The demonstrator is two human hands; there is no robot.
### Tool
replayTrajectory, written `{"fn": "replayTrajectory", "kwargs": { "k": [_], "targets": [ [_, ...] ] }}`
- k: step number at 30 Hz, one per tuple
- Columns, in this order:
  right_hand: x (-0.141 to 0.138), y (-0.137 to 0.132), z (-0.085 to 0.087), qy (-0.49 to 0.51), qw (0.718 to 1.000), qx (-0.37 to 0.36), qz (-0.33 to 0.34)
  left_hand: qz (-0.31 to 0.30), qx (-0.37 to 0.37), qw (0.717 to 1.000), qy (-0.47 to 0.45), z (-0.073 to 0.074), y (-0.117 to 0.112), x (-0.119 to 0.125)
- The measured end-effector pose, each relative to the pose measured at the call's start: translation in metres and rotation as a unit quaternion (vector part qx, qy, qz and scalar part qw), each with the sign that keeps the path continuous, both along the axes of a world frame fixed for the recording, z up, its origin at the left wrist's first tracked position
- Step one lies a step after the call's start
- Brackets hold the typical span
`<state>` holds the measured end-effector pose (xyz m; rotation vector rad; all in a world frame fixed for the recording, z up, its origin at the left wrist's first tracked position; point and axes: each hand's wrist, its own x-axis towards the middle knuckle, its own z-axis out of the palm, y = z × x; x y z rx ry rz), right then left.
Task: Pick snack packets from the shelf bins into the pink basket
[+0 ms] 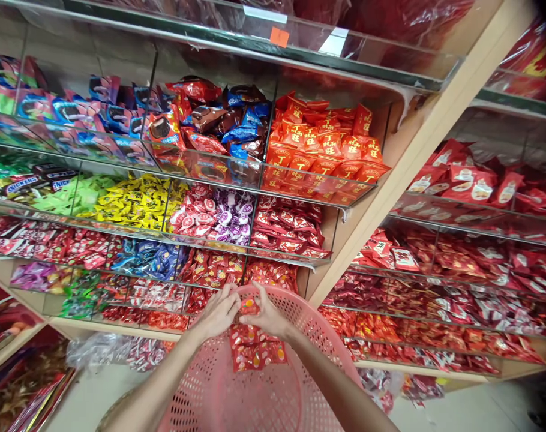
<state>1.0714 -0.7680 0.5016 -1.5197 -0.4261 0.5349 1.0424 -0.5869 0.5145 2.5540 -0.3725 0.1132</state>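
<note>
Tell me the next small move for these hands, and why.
Probably raise the right hand over the far rim of the pink basket toward the shelved packets: that hand seems to pinch a red packet between thumb and fingers, and the shelved ones sit just beyond the rim.

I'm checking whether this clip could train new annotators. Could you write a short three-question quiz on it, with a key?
1. What shows between the left hand and the right hand?
2. What colour is the perforated basket? A) blue B) pink C) green
3. True or false: the basket is filled to its rim.

Key:
1. A small red packet.
2. B.
3. False; part of its bottom shows bare beside the red packets lying in it.
</note>
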Motion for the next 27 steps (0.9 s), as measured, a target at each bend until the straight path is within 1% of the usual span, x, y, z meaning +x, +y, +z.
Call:
{"fn": "replayTrajectory", "kwargs": {
  "k": [3, 6, 11, 17, 23, 27],
  "targets": [
    [-0.002, -0.006, 0.000, 0.103, 0.994, 0.025, 0.004, 0.010, -0.018, 1.000, -0.013, -0.002, 0.000, 0.000],
    [-0.005, -0.014, -0.001, 0.145, 0.988, 0.048, 0.014, 0.019, -0.020, 0.999, -0.019, -0.001, -0.002, 0.000],
    [-0.005, -0.015, -0.001, 0.116, 0.992, 0.051, 0.012, 0.023, -0.013, 1.000, -0.017, 0.003, -0.004, 0.000],
    [0.000, -0.020, 0.005, 0.086, 0.993, 0.051, 0.062, 0.017, 0.000, 1.000, -0.020, 0.002, -0.003, -0.001],
    [0.004, -0.022, 0.011, 0.054, 0.995, 0.021, 0.080, 0.023, -0.002, 1.000, -0.017, 0.004, -0.004, 0.000],
    [0.002, -0.021, 0.015, 0.049, 0.994, -0.020, 0.091, 0.004, -0.003, 1.000, -0.020, 0.004, -0.001, 0.001]
  ]
}}
